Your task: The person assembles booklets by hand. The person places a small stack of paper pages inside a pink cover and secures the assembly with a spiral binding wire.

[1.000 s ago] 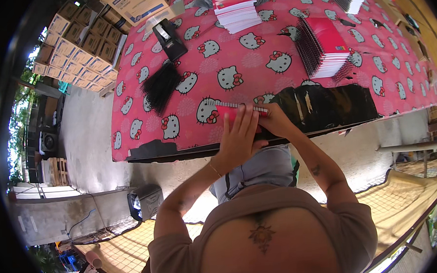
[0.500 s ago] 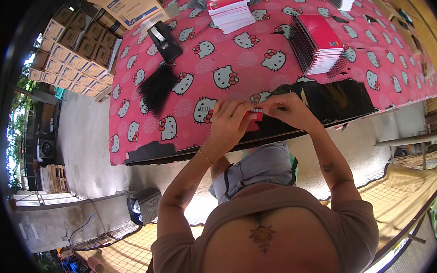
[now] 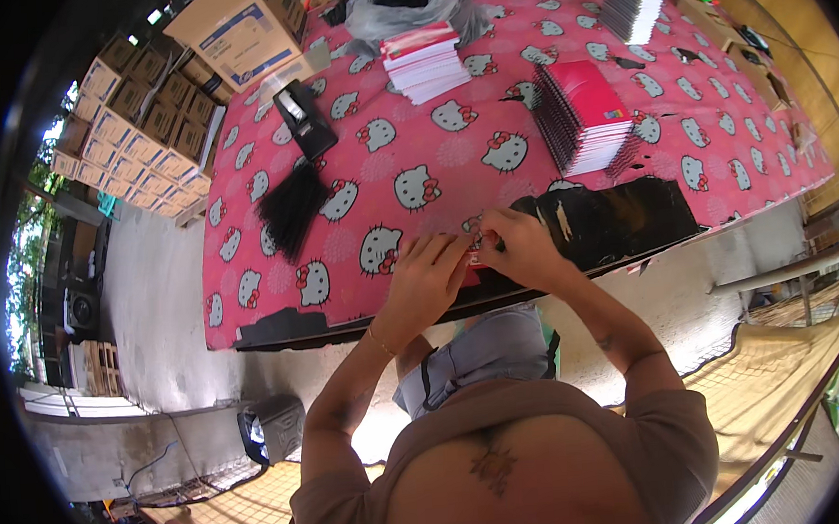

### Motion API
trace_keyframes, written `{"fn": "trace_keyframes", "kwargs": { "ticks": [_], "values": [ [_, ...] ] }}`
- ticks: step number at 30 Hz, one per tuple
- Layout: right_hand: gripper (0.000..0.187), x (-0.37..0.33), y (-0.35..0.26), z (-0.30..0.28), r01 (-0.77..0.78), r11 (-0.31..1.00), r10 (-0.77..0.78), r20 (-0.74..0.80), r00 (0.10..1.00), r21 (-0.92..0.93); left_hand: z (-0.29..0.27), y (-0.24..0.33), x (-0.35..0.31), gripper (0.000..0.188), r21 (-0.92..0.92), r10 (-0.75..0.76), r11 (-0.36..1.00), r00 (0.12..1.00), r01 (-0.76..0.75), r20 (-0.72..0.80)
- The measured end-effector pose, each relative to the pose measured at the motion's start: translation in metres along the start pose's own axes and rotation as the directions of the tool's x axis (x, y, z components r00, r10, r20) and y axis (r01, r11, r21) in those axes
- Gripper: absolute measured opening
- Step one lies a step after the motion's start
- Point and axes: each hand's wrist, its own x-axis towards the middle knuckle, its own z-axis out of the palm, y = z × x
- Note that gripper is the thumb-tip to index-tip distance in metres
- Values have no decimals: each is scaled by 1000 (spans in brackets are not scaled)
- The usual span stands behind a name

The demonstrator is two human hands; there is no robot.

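At the table's near edge, both my hands meet over a small red-covered notebook (image 3: 477,261), mostly hidden beneath them. My left hand (image 3: 430,276) has its fingers bent together over the notebook's left side, gripping it. My right hand (image 3: 525,249) is closed in a pinch at the notebook's upper right, around something small and dark that I cannot make out. To the left lies a bundle of black spiral binding coils (image 3: 292,210). A stack of red spiral-bound notebooks (image 3: 587,111) stands beyond my right hand, and a stack of red-covered pads without visible coils (image 3: 423,62) lies farther back.
A black tape dispenser (image 3: 306,121) stands behind the coils. The pink patterned tablecloth (image 3: 452,151) is torn along a black patch (image 3: 626,218) at the near edge. Beyond are a clear plastic bag (image 3: 416,11), an open carton (image 3: 237,39) and more notebooks (image 3: 636,4). Stacked boxes (image 3: 138,134) stand left.
My view has shifted, so the table sits lower and more of its far side shows. My right hand has turned and closed in over the notebook; the left fingers have flattened somewhat.
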Motion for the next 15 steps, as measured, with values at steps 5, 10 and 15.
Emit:
{"fn": "trace_keyframes", "kwargs": {
  "ticks": [5, 10, 15],
  "values": [
    [26, -1, 5, -16, -29, 999, 19, -272, 962, -34, -14, 4, 37, 25, -8, 0, 1000, 999, 0, 49],
    [40, 17, -11, -100, 33, 967, 123, -576, 808, 253, -31, 33, 140, 25, -244, -158, 965, 957, 97, -244],
    [58, 60, -3, -164, -31, 901, 237, -431, 870, 433, 5, 47, 242, 36, 153, 366, 930, 809, -334, -460]
  ]
}}
